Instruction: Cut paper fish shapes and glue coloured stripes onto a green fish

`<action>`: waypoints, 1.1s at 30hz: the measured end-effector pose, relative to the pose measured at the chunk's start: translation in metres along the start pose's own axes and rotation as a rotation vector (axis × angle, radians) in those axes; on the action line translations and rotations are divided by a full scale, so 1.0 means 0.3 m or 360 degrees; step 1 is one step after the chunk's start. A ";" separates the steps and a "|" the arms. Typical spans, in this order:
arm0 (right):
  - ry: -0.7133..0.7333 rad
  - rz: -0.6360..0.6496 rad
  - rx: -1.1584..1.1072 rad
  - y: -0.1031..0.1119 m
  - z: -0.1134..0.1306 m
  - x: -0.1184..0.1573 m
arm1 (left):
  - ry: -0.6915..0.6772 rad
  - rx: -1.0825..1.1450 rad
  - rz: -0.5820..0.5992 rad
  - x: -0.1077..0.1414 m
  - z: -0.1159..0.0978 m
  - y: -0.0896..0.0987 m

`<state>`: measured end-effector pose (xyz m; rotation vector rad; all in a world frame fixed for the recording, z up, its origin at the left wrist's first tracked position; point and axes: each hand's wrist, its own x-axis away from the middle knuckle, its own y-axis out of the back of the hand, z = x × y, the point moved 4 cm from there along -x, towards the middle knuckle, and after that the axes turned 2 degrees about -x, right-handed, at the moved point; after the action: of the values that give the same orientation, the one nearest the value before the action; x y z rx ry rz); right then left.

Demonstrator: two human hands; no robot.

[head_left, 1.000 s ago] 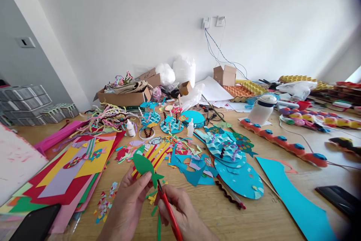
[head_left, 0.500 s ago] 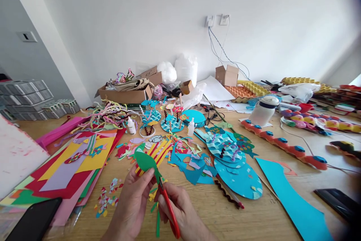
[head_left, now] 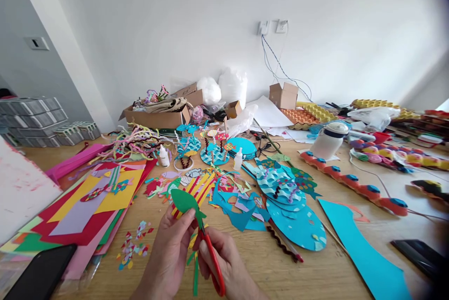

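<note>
Between thumb and fingers, my left hand (head_left: 171, 248) pinches a green paper fish (head_left: 183, 201), its rounded body pointing up and left. My right hand (head_left: 224, 260) is closed around the red-handled scissors (head_left: 214, 262), whose blades touch the fish at its tail end. Below the hands a narrow green paper strip (head_left: 195, 274) lies on the wooden table. Behind the fish are yellow and red paper strips (head_left: 201, 187) and several small paper fish.
Coloured paper sheets (head_left: 84, 201) and a black phone (head_left: 42, 269) lie at the left. Blue paper ovals (head_left: 298, 225) and a large blue sheet (head_left: 365, 248) are at the right. Two small glue bottles (head_left: 163, 156) stand mid-table. A cardboard box (head_left: 154, 116) sits behind.
The green fish and both hands have shifted slightly right in the view. The tail end at the scissors now shows a forked shape. Both hands keep their holds.
</note>
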<state>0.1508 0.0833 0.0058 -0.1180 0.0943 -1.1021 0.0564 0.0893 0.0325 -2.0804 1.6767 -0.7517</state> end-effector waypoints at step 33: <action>0.0080 -0.0070 0.0158 0.019 -0.009 -0.002 | -0.0007 -0.0017 0.0049 0.002 0.008 -0.012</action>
<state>0.1552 0.0861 0.0024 -0.0032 0.0821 -1.1520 0.0608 0.0896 0.0329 -2.0569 1.7100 -0.7301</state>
